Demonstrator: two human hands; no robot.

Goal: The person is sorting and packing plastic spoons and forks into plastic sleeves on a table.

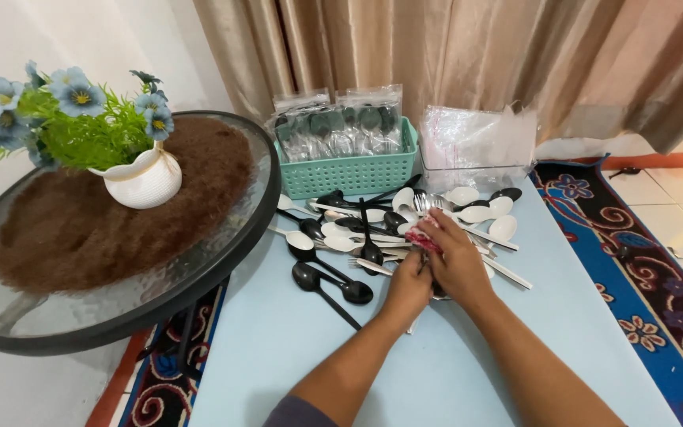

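A loose pile of black and white plastic spoons and forks (373,229) lies on the light blue table (294,348). Both my hands meet at the pile's near right edge. My right hand (456,265) lies on top, and its fingertips pinch a small red-and-white folded piece (422,239). My left hand (409,289) sits just below and left of it. The right hand covers the left hand's fingers, so its grip is hidden. A pale handle tip (412,325) pokes out beneath my left wrist.
A teal slotted basket (349,174) of bagged cutlery sets stands behind the pile, next to a stack of clear plastic bags (476,142). A round glass table (120,237) with a brown mat and a white flower vase (145,178) overlaps the left edge. A patterned rug (642,261) lies to the right.
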